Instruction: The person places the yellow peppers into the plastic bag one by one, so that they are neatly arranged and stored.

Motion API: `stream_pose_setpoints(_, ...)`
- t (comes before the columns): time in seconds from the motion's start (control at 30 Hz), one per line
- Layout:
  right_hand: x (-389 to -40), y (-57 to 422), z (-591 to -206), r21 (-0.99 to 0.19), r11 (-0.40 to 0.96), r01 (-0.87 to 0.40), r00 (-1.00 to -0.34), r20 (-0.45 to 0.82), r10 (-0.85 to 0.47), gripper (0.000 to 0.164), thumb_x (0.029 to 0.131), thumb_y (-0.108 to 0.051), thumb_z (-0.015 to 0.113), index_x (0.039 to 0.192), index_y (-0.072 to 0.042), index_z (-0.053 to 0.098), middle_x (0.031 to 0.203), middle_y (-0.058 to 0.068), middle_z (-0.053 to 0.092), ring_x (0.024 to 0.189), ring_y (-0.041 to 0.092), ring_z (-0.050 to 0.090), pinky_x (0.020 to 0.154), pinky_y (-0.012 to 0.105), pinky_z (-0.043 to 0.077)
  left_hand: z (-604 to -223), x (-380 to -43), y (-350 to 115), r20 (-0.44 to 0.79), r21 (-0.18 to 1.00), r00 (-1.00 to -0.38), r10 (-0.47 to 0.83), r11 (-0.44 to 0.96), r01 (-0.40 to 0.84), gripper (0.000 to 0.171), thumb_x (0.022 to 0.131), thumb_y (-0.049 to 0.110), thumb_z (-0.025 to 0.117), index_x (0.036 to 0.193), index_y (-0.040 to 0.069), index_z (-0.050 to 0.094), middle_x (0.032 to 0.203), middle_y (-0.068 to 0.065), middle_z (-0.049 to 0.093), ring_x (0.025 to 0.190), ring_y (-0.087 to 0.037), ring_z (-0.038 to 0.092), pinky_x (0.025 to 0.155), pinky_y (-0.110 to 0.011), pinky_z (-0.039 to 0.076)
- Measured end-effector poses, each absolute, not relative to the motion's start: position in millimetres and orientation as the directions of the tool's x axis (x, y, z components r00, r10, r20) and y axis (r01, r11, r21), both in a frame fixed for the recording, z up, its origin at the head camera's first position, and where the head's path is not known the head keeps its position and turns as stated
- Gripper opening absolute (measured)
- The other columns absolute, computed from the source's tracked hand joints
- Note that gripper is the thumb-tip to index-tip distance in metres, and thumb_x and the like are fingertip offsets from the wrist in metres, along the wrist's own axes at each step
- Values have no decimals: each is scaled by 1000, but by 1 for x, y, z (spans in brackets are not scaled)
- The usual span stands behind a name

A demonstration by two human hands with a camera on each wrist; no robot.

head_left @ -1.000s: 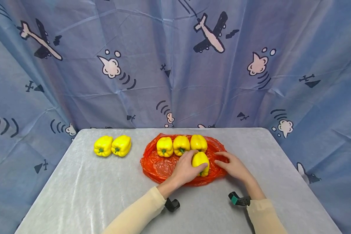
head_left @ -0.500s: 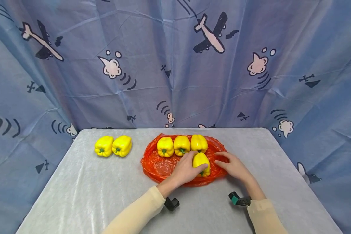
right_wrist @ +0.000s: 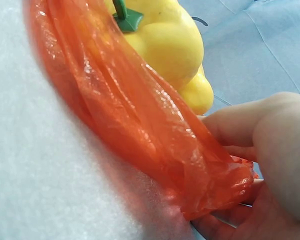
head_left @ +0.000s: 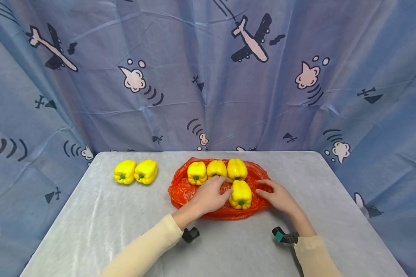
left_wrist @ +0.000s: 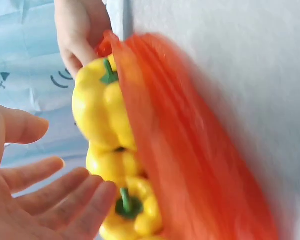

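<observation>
A red plastic bag (head_left: 181, 194) lies spread on the table with its mouth open. In it are a back row of three yellow bell peppers (head_left: 197, 171) and one front bell pepper (head_left: 240, 191) with its green stem toward me. My left hand (head_left: 208, 197) is just left of that front pepper. Its fingers (left_wrist: 60, 197) are spread and hold nothing in the left wrist view. At the bag's right side, my right hand (head_left: 278, 195) grips the edge of the bag, the red film (right_wrist: 210, 185) running between thumb and fingers in the right wrist view.
Two more yellow bell peppers (head_left: 146, 171) sit side by side at the back left of the pale-covered table (head_left: 72, 231). A blue curtain (head_left: 173, 57) with printed planes hangs behind the table. Each wrist carries a black camera mount (head_left: 285, 236).
My left hand has let go of the front bell pepper and drawn back to the left, so more of that pepper shows. The right hand stays at the bag's right edge.
</observation>
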State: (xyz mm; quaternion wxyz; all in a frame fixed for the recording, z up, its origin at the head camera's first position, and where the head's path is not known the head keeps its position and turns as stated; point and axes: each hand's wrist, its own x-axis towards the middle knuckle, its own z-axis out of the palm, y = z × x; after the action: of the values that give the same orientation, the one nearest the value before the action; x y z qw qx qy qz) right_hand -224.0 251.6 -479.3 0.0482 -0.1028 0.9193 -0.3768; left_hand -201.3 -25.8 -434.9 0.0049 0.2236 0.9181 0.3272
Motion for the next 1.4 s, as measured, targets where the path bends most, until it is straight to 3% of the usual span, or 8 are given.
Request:
stream_pose_setpoints(0.23,-224,252,-478,-706,692,-150,-975,-10,-221,45,100,-29,64,138,-3,60,143,27,53,134,49,43,111,67,31,-425,-206,-52,263,581,-872,412,654,484,28,99,23,63,120,5,69,117,-8,69,108,-23,66,95,-39,54)
stream_pose_setpoints(0.4,-224,252,-476,-711,689,-143,-975,-17,-219,45,100,-28,64,138,-3,60,143,27,52,135,49,42,112,67,30,-421,-210,-73,311,586,-872,377,647,488,24,99,21,64,114,4,71,109,-9,70,99,-24,67,86,-40,56)
stream_pose_setpoints(0.53,-224,251,-474,-711,691,-130,-975,-33,-218,46,100,-28,64,139,-3,58,144,28,51,135,49,41,111,68,30,-421,-215,-91,334,567,-880,339,673,474,23,98,20,65,113,4,71,108,-9,71,99,-25,67,87,-41,56)
stream_pose_setpoints(1.13,-222,252,-475,-704,698,-129,-978,-27,-208,45,100,-28,64,137,-3,60,143,27,53,135,49,42,112,68,29,-422,-234,-175,315,375,-919,236,859,349,28,98,21,61,117,2,69,113,-14,69,104,-32,66,86,-49,55)
stream_pose_setpoints(1.4,-223,251,-477,-700,704,-122,-976,-46,-214,47,100,-30,64,139,-4,59,144,27,52,135,49,42,111,68,31,-425,-243,-214,289,368,-947,143,896,247,30,99,22,60,119,1,67,116,-18,67,106,-36,63,86,-54,54)
